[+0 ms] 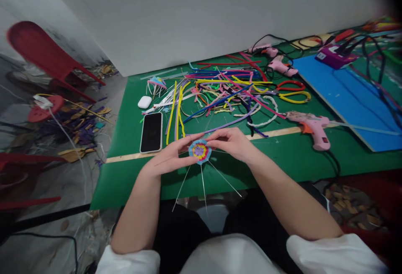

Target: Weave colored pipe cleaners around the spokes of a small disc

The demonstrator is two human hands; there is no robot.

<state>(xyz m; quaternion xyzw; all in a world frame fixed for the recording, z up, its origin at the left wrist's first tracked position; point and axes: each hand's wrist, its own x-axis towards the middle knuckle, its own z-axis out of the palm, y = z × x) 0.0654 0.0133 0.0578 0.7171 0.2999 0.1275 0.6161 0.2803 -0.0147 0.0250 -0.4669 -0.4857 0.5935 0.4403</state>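
Note:
Between my hands, just above the front part of the table, is a small round weaving with rings of purple, yellow, red and light blue. Thin stiff spokes fan out from it toward me. My left hand grips the weaving's left edge, the thumb below and the fingers behind. At its upper right edge my right hand pinches with thumb and fingertips; a light blue strand seems to be there, too small to make out. Beyond my hands lies a heap of coloured pipe cleaners.
A phone and a white earbud case lie at the left. A small woven umbrella shape is behind them. Pliers, a pink glue gun and a blue board are at the right. A red chair stands left.

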